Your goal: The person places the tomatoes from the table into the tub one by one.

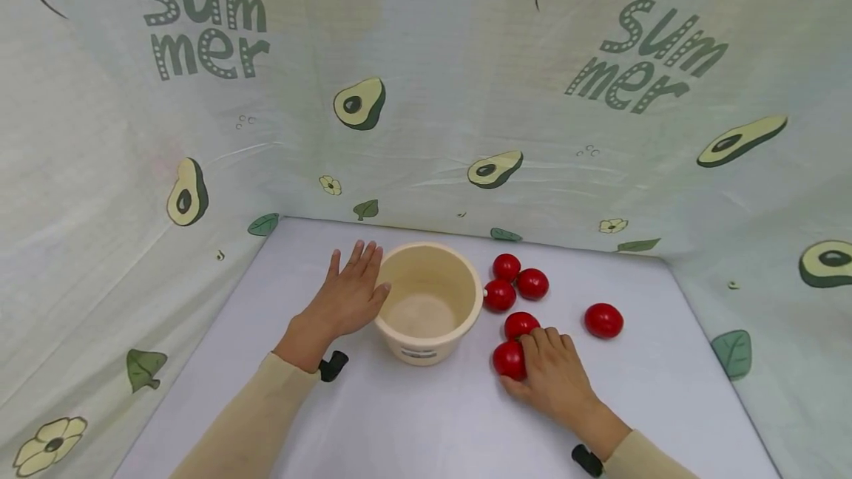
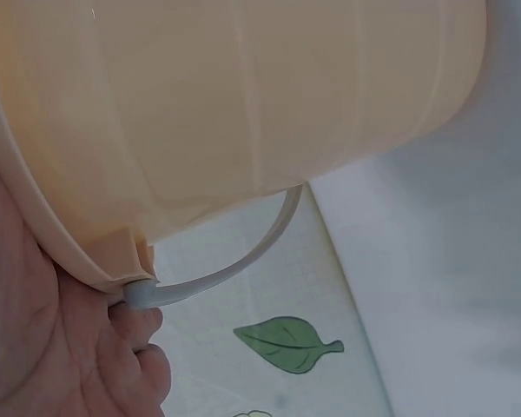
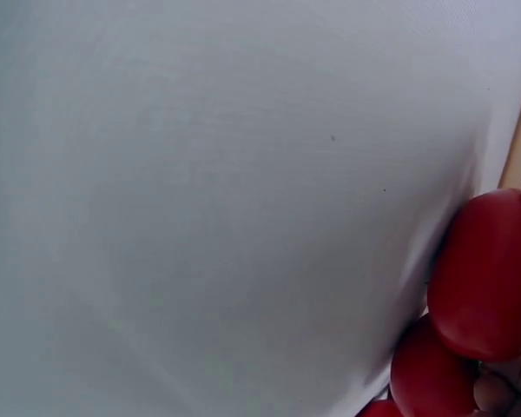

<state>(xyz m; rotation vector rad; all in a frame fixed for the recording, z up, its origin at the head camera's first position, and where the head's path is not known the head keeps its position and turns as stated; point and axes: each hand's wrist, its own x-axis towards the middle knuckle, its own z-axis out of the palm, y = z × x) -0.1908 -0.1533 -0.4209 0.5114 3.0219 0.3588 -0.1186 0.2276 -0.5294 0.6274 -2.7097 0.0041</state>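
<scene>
A cream plastic bucket (image 1: 422, 346) stands upright on the table, its mouth toward the head camera. My left hand (image 1: 349, 294) lies against its left rim, fingers extended. In the left wrist view the palm touches the bucket wall (image 2: 243, 113) close to a grey handle (image 2: 221, 276). My right hand (image 1: 555, 375) grips a red tomato (image 1: 509, 360) to the right of the bucket, thumb on the near side and fingers over the far side. Just behind it sits another tomato (image 1: 521, 324). In the right wrist view, the gripped tomato (image 3: 486, 274) partly overlaps that other one (image 3: 430, 369).
Three tomatoes (image 1: 532, 284) cluster right of the bucket, the nearest at its rim. A single tomato (image 1: 603, 321) lies farther right. Beneath everything is a white table (image 1: 399, 420), with an avocado-print cloth (image 1: 426, 94) behind and at the sides.
</scene>
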